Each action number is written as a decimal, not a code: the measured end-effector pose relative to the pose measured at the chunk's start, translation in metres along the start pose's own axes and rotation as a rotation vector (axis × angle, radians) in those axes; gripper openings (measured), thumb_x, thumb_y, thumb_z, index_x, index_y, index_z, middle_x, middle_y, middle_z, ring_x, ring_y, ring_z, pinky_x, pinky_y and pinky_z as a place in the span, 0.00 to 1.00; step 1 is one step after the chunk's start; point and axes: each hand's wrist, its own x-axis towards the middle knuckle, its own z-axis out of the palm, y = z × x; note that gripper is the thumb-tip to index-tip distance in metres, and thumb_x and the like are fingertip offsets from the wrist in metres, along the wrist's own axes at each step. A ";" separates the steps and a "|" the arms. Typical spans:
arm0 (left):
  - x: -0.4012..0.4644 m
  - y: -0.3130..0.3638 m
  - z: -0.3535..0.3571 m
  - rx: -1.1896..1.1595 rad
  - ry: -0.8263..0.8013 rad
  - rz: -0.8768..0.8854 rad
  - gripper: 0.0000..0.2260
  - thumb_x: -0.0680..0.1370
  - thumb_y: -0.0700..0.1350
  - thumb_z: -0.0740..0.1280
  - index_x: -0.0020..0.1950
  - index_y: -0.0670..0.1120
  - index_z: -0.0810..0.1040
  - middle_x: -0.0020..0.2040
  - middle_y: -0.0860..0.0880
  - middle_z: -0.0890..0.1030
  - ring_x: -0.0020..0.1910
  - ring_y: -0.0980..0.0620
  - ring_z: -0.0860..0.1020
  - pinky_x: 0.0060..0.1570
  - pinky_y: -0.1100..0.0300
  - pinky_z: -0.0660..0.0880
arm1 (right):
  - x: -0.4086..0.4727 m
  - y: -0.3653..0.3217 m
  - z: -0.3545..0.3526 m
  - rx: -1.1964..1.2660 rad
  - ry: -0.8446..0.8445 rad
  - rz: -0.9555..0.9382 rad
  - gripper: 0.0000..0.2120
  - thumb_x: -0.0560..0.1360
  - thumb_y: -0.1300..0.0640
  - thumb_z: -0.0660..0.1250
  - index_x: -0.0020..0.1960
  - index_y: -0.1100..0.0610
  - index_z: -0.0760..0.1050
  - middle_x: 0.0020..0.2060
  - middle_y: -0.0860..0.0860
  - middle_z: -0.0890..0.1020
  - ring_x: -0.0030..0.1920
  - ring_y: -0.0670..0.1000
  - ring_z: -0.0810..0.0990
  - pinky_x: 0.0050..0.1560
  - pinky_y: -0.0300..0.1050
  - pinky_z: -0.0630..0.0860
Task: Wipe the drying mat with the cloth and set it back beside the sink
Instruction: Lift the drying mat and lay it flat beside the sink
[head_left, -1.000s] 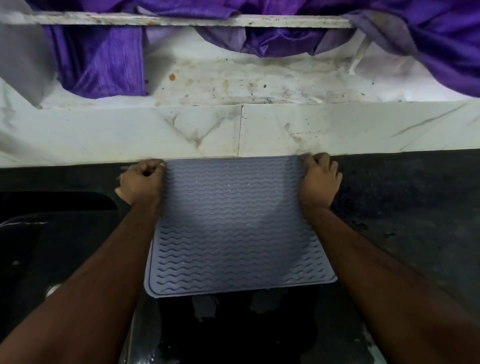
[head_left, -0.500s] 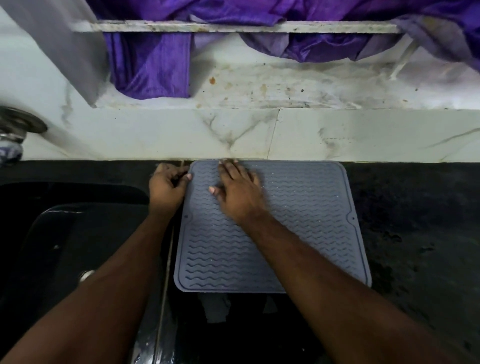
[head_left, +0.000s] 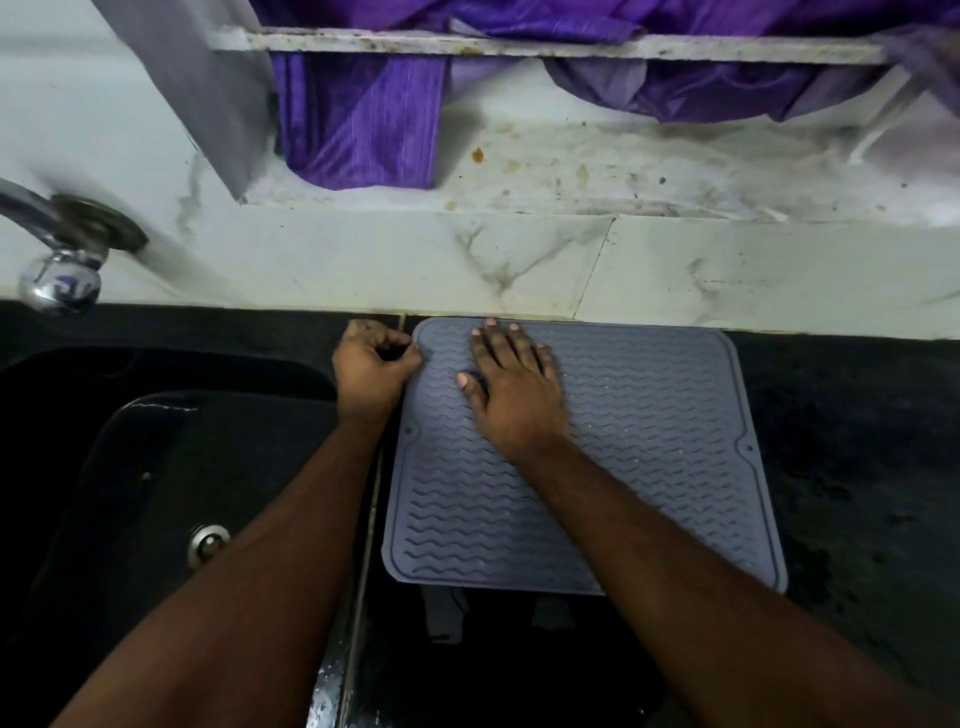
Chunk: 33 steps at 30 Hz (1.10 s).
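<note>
Lying flat beside one sink (head_left: 156, 467), one drying mat (head_left: 649, 441) bore the right hand (head_left: 511, 389), fingers spread; the left hand (head_left: 371, 364) pinched its corner.

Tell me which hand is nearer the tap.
Left. The left hand pinches the drying mat at its far-left corner, on the side toward the tap. The right hand lies flat on the mat, further right, away from the tap.
</note>
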 end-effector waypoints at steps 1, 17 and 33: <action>0.000 0.000 0.000 -0.018 0.013 -0.014 0.05 0.70 0.39 0.79 0.42 0.46 0.84 0.43 0.53 0.75 0.41 0.54 0.79 0.44 0.64 0.76 | 0.001 -0.003 0.000 0.001 -0.005 -0.001 0.30 0.84 0.39 0.47 0.82 0.50 0.53 0.82 0.48 0.53 0.81 0.52 0.47 0.79 0.56 0.45; 0.011 -0.019 -0.016 0.000 -0.052 0.098 0.05 0.74 0.39 0.76 0.40 0.37 0.85 0.42 0.45 0.80 0.41 0.65 0.76 0.44 0.74 0.70 | 0.006 -0.018 0.010 -0.044 0.044 0.035 0.28 0.84 0.40 0.47 0.81 0.49 0.56 0.81 0.49 0.55 0.81 0.54 0.50 0.78 0.59 0.50; 0.007 -0.020 -0.011 -0.049 -0.044 0.139 0.06 0.75 0.40 0.75 0.39 0.39 0.84 0.42 0.46 0.80 0.41 0.52 0.80 0.45 0.64 0.75 | 0.009 -0.014 0.014 -0.002 0.122 0.040 0.28 0.82 0.40 0.51 0.79 0.48 0.63 0.80 0.48 0.61 0.80 0.52 0.56 0.78 0.58 0.53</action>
